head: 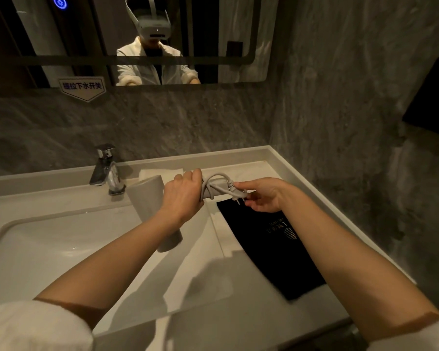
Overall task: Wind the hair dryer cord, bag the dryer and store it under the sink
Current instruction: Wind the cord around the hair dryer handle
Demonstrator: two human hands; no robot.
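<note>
I hold a grey hair dryer (pixel 147 198) above the white counter, its barrel pointing down toward me. My left hand (pixel 181 195) grips the dryer's handle, which sticks out to the right. The grey cord (pixel 214 184) is wound around that handle. My right hand (pixel 262 196) pinches the plug (pixel 238 195) at the cord's end, prongs pointing down. A flat black bag (pixel 271 247) with a gold logo lies on the counter below my right forearm.
A white sink basin (pixel 36 247) lies to the left with a chrome faucet (pixel 107 171) behind it. A folded white towel (pixel 162 172) sits at the back. The counter's raised rim (pixel 314 188) meets grey stone walls. A mirror hangs above.
</note>
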